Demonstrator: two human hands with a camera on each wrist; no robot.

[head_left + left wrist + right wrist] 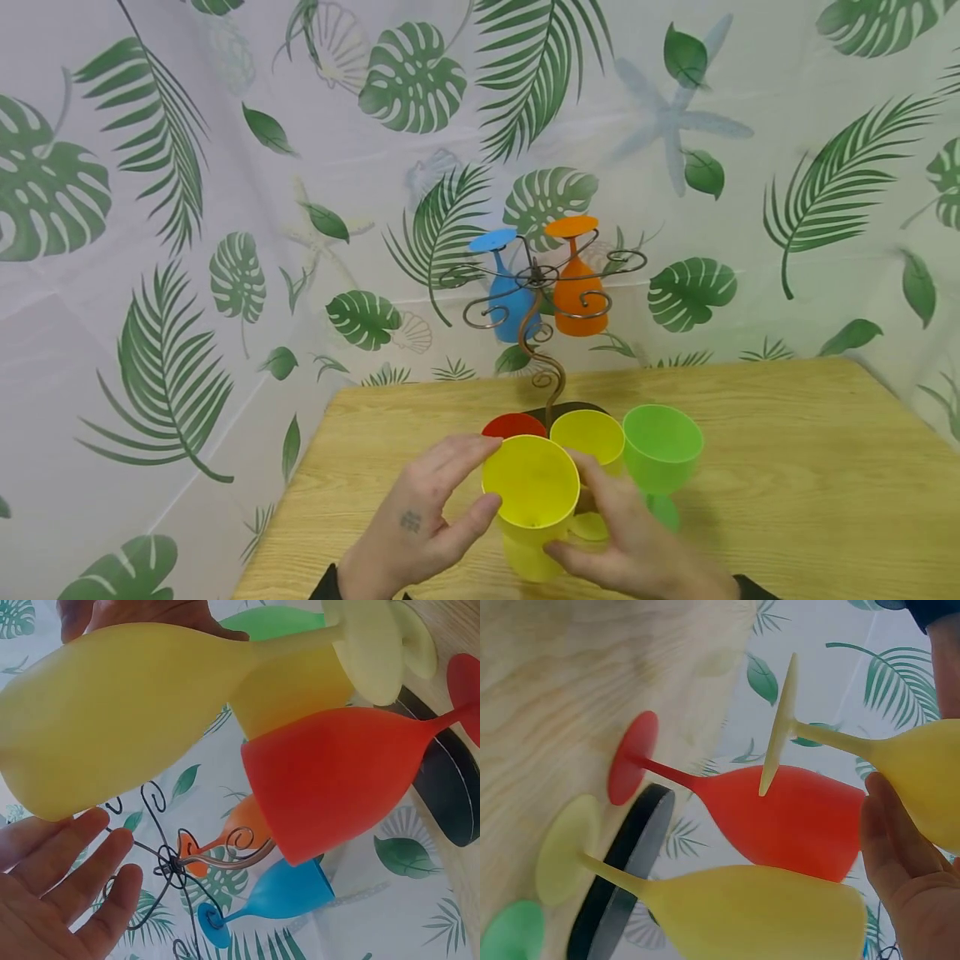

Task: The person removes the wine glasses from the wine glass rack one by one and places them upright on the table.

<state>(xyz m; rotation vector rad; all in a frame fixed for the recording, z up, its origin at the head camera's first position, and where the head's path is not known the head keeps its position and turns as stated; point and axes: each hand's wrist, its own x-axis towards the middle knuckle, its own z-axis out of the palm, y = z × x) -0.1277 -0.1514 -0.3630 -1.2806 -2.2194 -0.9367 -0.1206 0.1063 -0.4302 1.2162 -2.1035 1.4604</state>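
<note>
Item: yellow goblet [530,492], lifted off the wooden table [787,467], its foot clear of the top in the right wrist view. My left hand [420,521] cupped its bowl from the left with thumb and fingers curled about the rim; my right hand [637,542] curled around it low on the right. Just behind stood a second yellow goblet [588,437], a red goblet [513,426] and a green goblet [662,450]. Beyond, a wire rack [543,333] carried a blue goblet [510,308] and an orange goblet [577,292], inverted.
</note>
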